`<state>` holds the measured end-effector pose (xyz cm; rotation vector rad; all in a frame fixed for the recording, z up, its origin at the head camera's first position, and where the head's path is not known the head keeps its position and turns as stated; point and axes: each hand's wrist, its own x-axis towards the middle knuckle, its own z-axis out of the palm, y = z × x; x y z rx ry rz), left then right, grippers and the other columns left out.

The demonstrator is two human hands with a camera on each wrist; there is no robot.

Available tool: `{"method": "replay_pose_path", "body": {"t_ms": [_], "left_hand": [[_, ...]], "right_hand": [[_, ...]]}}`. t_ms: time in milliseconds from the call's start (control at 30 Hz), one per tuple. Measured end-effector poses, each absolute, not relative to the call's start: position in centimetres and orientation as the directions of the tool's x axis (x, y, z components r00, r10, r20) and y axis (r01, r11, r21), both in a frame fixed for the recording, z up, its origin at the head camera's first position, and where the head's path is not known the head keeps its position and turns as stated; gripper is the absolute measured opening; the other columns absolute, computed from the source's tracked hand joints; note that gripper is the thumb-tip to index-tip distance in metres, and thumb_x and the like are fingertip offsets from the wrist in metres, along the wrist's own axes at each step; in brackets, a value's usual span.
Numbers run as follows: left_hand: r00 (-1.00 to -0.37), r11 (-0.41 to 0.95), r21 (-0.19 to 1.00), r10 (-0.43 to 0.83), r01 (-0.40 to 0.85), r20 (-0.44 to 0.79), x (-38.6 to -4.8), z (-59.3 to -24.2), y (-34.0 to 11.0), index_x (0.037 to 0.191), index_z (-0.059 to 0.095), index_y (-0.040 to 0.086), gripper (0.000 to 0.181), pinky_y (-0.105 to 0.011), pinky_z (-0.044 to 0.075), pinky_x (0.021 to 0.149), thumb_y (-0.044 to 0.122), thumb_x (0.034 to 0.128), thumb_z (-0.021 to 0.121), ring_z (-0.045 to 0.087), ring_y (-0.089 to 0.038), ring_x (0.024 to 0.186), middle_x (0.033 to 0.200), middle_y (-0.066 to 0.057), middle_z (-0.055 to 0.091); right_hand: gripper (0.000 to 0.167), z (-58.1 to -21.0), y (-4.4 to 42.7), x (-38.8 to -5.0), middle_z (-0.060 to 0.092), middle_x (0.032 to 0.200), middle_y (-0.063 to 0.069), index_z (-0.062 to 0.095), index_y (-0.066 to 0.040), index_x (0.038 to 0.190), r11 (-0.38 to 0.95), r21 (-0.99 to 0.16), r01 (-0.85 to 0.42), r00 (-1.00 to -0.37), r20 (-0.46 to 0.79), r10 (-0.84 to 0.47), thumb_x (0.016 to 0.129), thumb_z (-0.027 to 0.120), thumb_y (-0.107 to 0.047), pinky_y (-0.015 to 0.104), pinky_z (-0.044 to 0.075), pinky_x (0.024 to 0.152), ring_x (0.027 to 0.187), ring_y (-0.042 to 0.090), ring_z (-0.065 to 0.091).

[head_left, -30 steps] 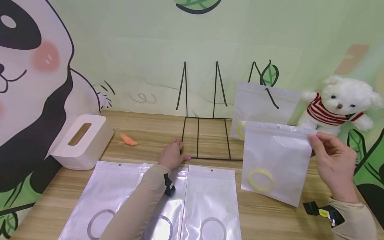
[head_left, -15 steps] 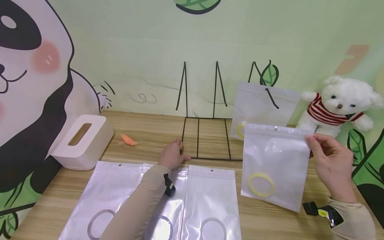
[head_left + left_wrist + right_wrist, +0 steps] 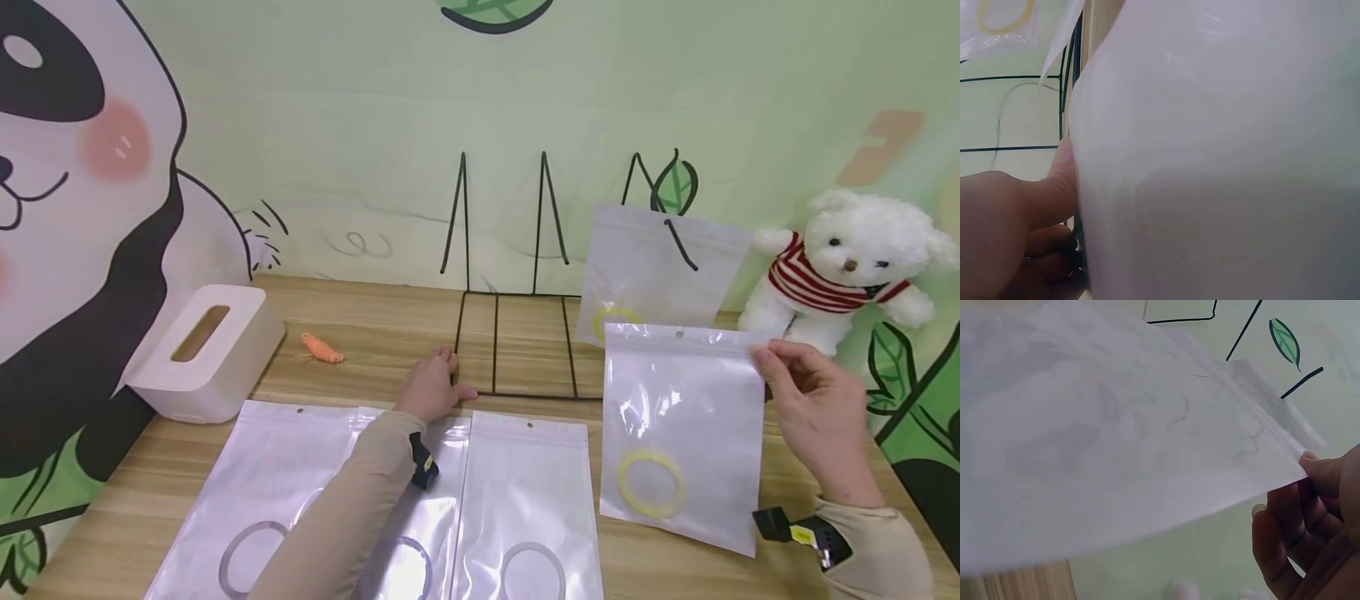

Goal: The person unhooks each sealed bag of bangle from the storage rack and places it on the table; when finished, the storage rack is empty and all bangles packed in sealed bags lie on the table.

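Note:
My right hand (image 3: 821, 412) pinches the upper right corner of a white zip bag (image 3: 693, 417) between thumb and fingers. The bag hangs upright above the table, and a yellow ring (image 3: 651, 483) shows through its lower part. At the front left corner of the black wire rack (image 3: 495, 342), my left hand (image 3: 430, 385) holds the frame with curled fingers, its thumb along the front bar. A similar zip bag (image 3: 660, 258) hangs from the rack's right hook. In the left wrist view, white plastic (image 3: 1210, 156) covers most of the frame beside my thumb.
Several white zip bags, one of them a flat bag (image 3: 528, 492), lie along the table front with rings inside. A white tissue box (image 3: 206, 354) and an orange shrimp-like toy (image 3: 322, 349) are at left. A white teddy bear (image 3: 847, 267) sits at right.
My right hand has lowered the pinched zip bag and brought it slightly left, uncovering more of the ring in the hanging bag behind. The left hand has stayed at the rack corner.

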<state>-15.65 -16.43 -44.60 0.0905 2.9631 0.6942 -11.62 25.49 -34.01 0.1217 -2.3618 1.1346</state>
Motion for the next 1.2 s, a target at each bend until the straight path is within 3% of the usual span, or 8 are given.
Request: {"method": "replay_pose_path", "body": {"t_ms": [700, 1200], "left_hand": [[-0.993, 0.897, 0.441, 0.082, 0.034, -0.09, -15.4, -44.1, -16.3, 0.138, 0.05, -0.003, 0.074, -0.049, 0.026, 0.113, 0.043, 0.0836, 0.071, 0.032, -0.043, 0.137, 0.153, -0.022, 0.031], [-0.992, 0.893, 0.45, 0.078, 0.026, -0.098, -15.4, -44.1, -16.4, 0.14, 0.048, -0.002, 0.076, -0.05, 0.025, 0.113, 0.044, 0.0835, 0.07, 0.032, -0.044, 0.137, 0.153, -0.021, 0.031]], "right_hand": [[0.027, -35.2, 25.3, -11.3, 0.061, 0.076, -0.003, 0.069, 0.001, 0.108, 0.684, -0.69, -0.236, -0.901, 0.419, 0.112, 0.096, 0.063, -0.023, 0.013, 0.045, 0.051, 0.061, 0.009, 0.054], [0.021, -36.0, 25.3, -11.5, 0.062, 0.073, -0.002, 0.07, 0.0, 0.103, 0.673, -0.682, -0.285, -0.894, 0.443, 0.07, 0.094, 0.065, -0.019, 0.013, 0.044, 0.05, 0.06, 0.005, 0.053]]}}
